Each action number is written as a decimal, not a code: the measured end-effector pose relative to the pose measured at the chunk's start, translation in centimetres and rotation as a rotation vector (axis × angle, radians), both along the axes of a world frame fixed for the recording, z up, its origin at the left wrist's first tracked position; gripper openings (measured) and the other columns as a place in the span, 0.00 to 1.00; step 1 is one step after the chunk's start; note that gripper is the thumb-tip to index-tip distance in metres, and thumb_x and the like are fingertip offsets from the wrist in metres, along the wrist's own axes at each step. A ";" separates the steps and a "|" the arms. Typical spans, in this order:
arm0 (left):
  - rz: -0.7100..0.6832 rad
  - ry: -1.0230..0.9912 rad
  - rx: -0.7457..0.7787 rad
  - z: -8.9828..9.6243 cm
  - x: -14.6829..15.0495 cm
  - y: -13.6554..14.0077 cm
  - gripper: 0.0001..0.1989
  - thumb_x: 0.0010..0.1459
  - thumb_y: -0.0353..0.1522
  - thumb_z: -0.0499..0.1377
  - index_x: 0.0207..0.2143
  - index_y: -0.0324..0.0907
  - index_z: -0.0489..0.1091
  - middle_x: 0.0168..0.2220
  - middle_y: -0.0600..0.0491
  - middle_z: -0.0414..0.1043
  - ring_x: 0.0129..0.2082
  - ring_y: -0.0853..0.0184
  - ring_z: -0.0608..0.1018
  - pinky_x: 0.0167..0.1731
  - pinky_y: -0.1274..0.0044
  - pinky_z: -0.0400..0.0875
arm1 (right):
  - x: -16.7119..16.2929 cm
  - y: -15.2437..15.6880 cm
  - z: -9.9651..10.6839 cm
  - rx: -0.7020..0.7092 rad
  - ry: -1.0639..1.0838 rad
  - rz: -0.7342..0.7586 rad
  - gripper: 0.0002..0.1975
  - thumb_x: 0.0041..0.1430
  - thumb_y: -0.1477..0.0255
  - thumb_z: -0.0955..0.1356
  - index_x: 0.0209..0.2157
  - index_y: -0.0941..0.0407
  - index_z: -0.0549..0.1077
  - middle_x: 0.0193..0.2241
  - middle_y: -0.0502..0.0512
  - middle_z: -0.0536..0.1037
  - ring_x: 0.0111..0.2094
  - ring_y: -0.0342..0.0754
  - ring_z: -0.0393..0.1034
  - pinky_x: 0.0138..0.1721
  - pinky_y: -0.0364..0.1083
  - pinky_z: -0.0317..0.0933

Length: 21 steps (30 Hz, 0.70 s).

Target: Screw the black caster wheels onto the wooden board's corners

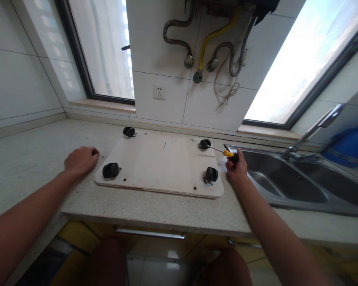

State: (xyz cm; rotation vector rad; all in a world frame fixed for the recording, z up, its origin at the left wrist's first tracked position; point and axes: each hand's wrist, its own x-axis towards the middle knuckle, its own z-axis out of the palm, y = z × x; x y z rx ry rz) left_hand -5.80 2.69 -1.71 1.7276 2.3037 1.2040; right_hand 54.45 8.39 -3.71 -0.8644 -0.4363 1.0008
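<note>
A pale wooden board (161, 163) lies flat on the countertop, with black caster wheels at its corners. My right hand (237, 167) grips a screwdriver (228, 153) with a yellow and black handle. Its metal shaft points left, and the tip reaches the far right caster (205, 144); whether it sits in a screw is too small to tell. Nearer to me on that side is another caster (211, 174). My left hand (81, 159) rests on the counter just left of the board, fingers curled, between the far left caster (129, 132) and near left caster (110, 170).
A steel double sink (274, 174) with a faucet (313, 129) is to the right, a blue item (350, 145) behind it. Pipes (207, 39) and a socket (159, 92) are on the tiled wall. The stone counter (155, 208) ends above yellow cabinets (149, 242).
</note>
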 end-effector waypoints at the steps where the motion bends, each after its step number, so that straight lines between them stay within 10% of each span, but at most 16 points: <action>1: 0.007 -0.015 0.021 0.7 0.3 0.0 0.22 0.47 0.54 0.71 0.23 0.47 0.73 0.21 0.54 0.62 0.27 0.65 0.56 0.38 0.69 0.56 | 0.0 0.0 0.0 0.004 0.001 0.005 0.21 0.63 0.56 0.79 0.32 0.52 0.68 0.20 0.47 0.77 0.13 0.34 0.55 0.13 0.35 0.51; 6: -0.055 -0.206 0.204 5.6 3.8 1.2 0.13 0.55 0.45 0.70 0.33 0.46 0.76 0.30 0.56 0.74 0.35 0.61 0.73 0.46 0.66 0.69 | -0.2 0.1 0.2 0.017 0.006 0.030 0.23 0.60 0.54 0.81 0.32 0.53 0.69 0.20 0.47 0.77 0.13 0.33 0.54 0.13 0.34 0.49; 11: -0.350 -0.396 0.369 8.6 13.3 2.9 0.16 0.57 0.43 0.68 0.44 0.46 0.84 0.41 0.49 0.84 0.40 0.57 0.79 0.48 0.62 0.76 | -0.8 -0.1 0.7 0.011 0.019 0.069 0.22 0.64 0.55 0.79 0.32 0.54 0.69 0.20 0.46 0.77 0.13 0.33 0.55 0.13 0.34 0.50; 21: -0.867 -0.972 0.204 2.1 33.4 4.7 0.25 0.51 0.43 0.76 0.47 0.43 0.78 0.45 0.45 0.85 0.49 0.58 0.85 0.56 0.61 0.80 | -1.2 -0.4 0.8 0.037 -0.034 0.091 0.26 0.61 0.49 0.79 0.32 0.53 0.70 0.19 0.45 0.76 0.14 0.33 0.55 0.14 0.33 0.48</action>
